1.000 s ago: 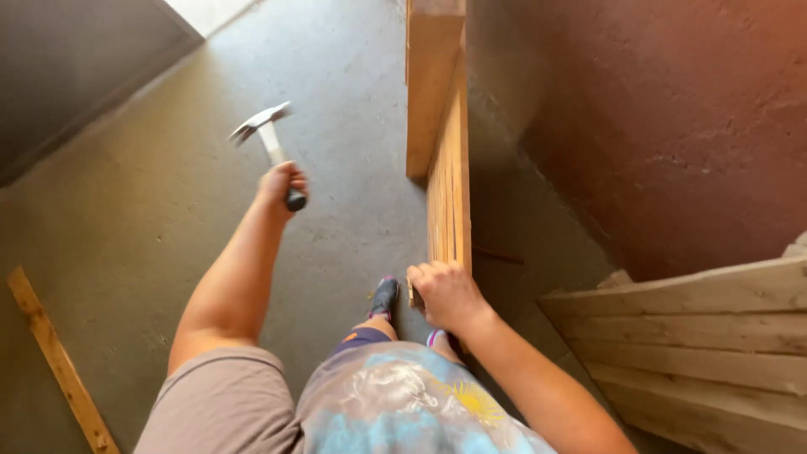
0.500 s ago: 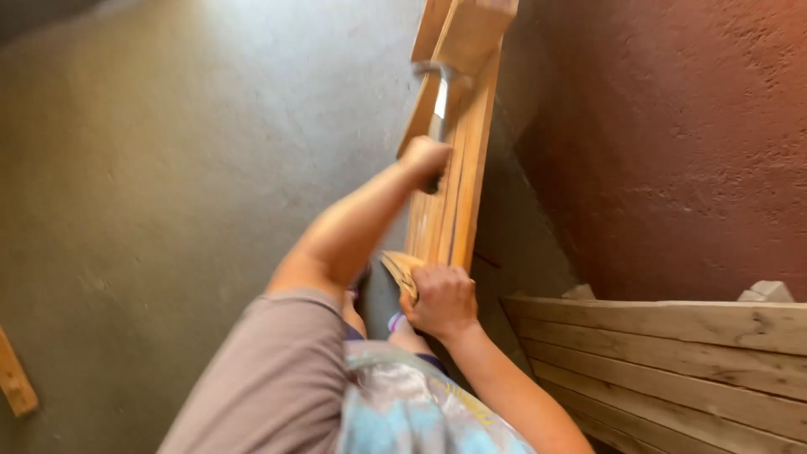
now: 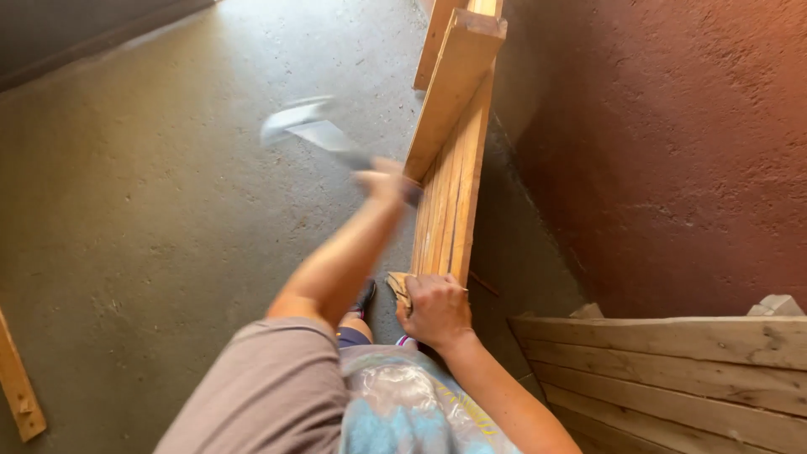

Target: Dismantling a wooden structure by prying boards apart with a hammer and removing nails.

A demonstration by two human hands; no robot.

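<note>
Wooden boards (image 3: 450, 181), standing on edge along the red wall (image 3: 672, 143) on the right, are gripped at their near end by the right hand (image 3: 433, 309), while the left hand (image 3: 382, 181), closed round a blurred hammer (image 3: 315, 130), is raised just left of them.

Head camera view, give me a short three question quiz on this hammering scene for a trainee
1. True or false: the left hand grips a hammer that shows as a motion blur.
2. What does the right hand rest on? A) the near end of the wooden plank stack B) the red wall C) the concrete floor
3. Fill in: at the lower right stands a low fence of ______ boards.

Key: 1 true; 2 A; 3 wooden.
</note>
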